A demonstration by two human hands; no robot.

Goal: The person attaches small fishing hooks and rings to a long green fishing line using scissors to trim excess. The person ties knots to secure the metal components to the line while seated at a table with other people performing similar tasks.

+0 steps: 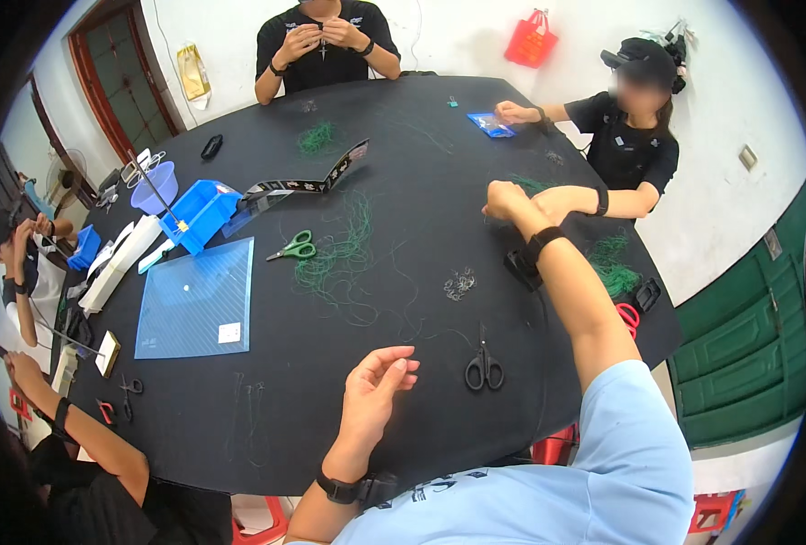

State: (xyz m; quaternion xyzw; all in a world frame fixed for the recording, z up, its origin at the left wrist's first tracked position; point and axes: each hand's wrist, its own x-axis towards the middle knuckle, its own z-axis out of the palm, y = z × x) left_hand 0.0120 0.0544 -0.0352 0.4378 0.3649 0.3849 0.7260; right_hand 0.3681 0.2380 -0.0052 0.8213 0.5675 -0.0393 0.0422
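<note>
My left hand [374, 395] is held over the near side of the black table [307, 436], its fingers loosely curled and nothing visible in them. My right hand [507, 201] reaches far to the right with the fingers bent; whether it pinches a thread is too small to tell. It overlaps a co-worker's forearm [577, 201]. Black-handled scissors [484, 368] lie right of my left hand, blades away from me. A small pile of metal pieces [459, 284] lies beyond them. Loose green thread [338, 266] is spread left of the pile, beside green-handled scissors [299, 246].
Blue film folder [195, 303], blue bin [202, 211] and purple basin [155, 187] stand left. A black device [522, 269] lies under my right forearm. Green thread bundle [611, 266] and red-handled scissors [628, 319] lie right. Several co-workers sit around the table.
</note>
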